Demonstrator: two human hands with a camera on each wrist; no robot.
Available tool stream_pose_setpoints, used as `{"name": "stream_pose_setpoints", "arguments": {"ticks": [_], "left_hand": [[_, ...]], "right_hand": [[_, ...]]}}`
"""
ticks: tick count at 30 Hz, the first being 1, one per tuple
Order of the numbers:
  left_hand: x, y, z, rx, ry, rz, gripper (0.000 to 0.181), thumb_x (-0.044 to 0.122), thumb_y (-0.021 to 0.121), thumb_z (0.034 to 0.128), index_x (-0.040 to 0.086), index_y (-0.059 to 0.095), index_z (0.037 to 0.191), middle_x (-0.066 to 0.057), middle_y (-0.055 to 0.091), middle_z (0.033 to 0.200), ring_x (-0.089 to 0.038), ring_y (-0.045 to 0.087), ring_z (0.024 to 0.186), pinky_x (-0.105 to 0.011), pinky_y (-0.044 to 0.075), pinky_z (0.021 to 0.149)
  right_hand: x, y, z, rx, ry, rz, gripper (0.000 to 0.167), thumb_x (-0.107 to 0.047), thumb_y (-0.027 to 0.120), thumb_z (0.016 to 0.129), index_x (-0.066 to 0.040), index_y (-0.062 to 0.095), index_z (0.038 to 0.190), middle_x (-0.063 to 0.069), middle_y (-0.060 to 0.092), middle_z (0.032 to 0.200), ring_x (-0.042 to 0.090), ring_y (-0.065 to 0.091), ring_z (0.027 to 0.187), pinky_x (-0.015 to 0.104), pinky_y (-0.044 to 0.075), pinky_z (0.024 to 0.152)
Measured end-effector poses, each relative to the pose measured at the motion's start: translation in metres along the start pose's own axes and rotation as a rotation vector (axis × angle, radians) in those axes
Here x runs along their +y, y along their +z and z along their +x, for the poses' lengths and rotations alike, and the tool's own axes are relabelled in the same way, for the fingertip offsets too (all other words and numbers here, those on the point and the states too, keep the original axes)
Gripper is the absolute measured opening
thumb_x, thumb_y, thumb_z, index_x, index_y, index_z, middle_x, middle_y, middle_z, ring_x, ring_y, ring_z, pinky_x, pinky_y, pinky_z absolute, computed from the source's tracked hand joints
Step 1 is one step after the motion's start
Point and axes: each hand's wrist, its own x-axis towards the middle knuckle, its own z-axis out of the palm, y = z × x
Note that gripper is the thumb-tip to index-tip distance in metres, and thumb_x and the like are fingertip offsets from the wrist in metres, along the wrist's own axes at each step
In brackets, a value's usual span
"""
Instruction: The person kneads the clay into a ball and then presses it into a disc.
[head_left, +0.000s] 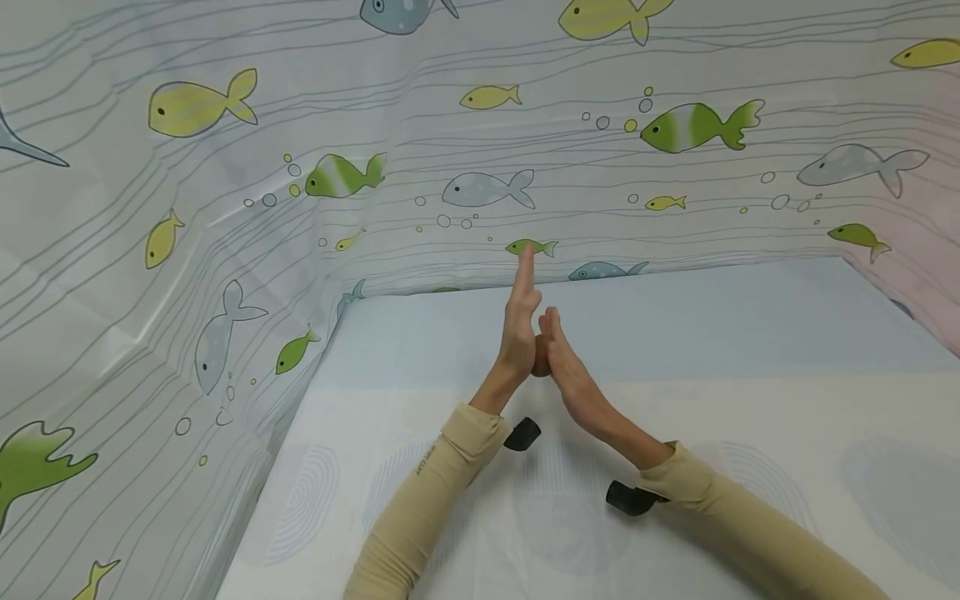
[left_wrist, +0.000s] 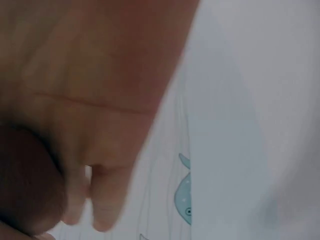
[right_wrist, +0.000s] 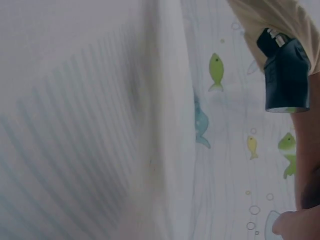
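Observation:
Between the two palms, a brown rounded object (head_left: 541, 357), like a ball or an egg, is held above the table. My left hand (head_left: 520, 329) stands upright with straight fingers, its palm against the object's left side. From the other side my right hand (head_left: 573, 375) presses it, fingers extended and leaning toward the left hand. The left wrist view shows the object (left_wrist: 30, 180) large and dark, beside a palm (left_wrist: 100, 100). In the right wrist view, part of a hand (right_wrist: 300, 225) appears at the lower right corner; the object's exact kind cannot be told.
A table with a pale patterned cover (head_left: 750, 333) spreads below the hands. Behind and to the left hangs a curtain (head_left: 420, 125) printed with fish. Black wrist cameras (head_left: 522, 434) sit by the beige sleeves (head_left: 427, 492). Pink fabric (head_left: 937, 208) shows at the right.

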Motion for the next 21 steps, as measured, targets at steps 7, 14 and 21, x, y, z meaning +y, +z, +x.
{"name": "stream_pose_setpoints", "arguments": {"ticks": [7, 14, 21], "left_hand": [[-0.014, 0.003, -0.01, -0.006, -0.094, 0.01, 0.071, 0.033, 0.024, 0.0956, 0.007, 0.008, 0.159, -0.001, 0.004, 0.167, -0.009, -0.001, 0.152, -0.039, 0.004, 0.123], [-0.02, 0.007, -0.02, -0.044, -0.15, 0.025, 0.071, 0.036, 0.022, 0.0962, 0.006, 0.009, 0.159, 0.0, 0.007, 0.166, -0.008, 0.003, 0.152, -0.038, 0.007, 0.123], [-0.019, 0.011, -0.024, -0.089, -0.181, 0.014, 0.07, 0.038, 0.021, 0.0982, 0.004, 0.007, 0.159, 0.0, 0.007, 0.166, -0.008, 0.005, 0.151, -0.036, 0.007, 0.123]], "right_hand": [[-0.01, 0.0, -0.003, 0.041, -0.097, -0.052, 0.053, -0.028, 0.012, 0.11, -0.023, -0.006, 0.159, 0.011, 0.04, 0.139, 0.018, 0.035, 0.129, 0.046, 0.023, 0.108], [-0.011, -0.004, 0.004, 0.091, -0.108, -0.061, 0.054, -0.035, 0.011, 0.109, -0.025, -0.008, 0.159, -0.004, -0.01, 0.165, 0.018, -0.009, 0.152, 0.056, -0.004, 0.119], [-0.009, -0.01, 0.016, 0.182, -0.086, -0.076, 0.059, -0.041, 0.013, 0.108, -0.022, -0.009, 0.159, -0.005, -0.013, 0.165, 0.013, -0.013, 0.151, 0.051, -0.007, 0.12]]}}
